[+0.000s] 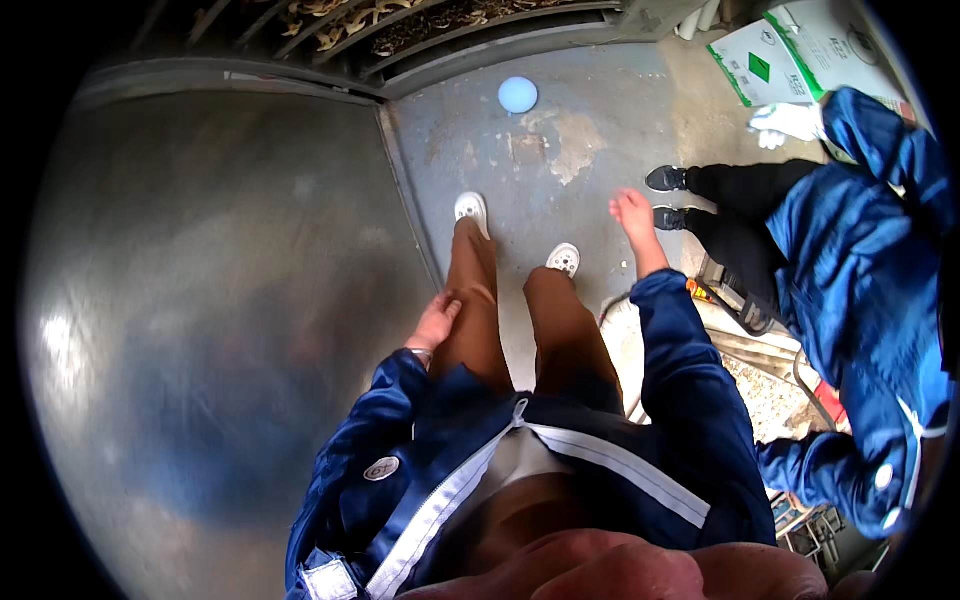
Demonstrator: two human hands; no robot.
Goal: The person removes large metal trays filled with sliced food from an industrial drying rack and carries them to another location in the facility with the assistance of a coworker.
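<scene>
My left hand [437, 322] hangs beside my brown-trousered left thigh [470, 310], fingers loosely bent and nothing visible in them. Held out in front and to the right, my right hand [632, 212] has its fingers loosely apart and is empty. On the floor ahead of my white shoes rests a light blue round thing [518, 95], perhaps a ball or balloon; both hands are well away from it. The shoes of a person beside me lie just past my right hand in the picture.
At right stands a person in a blue jacket [840, 240] with a white-gloved hand [788, 122]. White-and-green boxes [760, 65] are at the far right. A large grey metal surface [230, 280] fills the left. Slatted metalwork [340, 40] runs along the back, above the worn grey floor [430, 130].
</scene>
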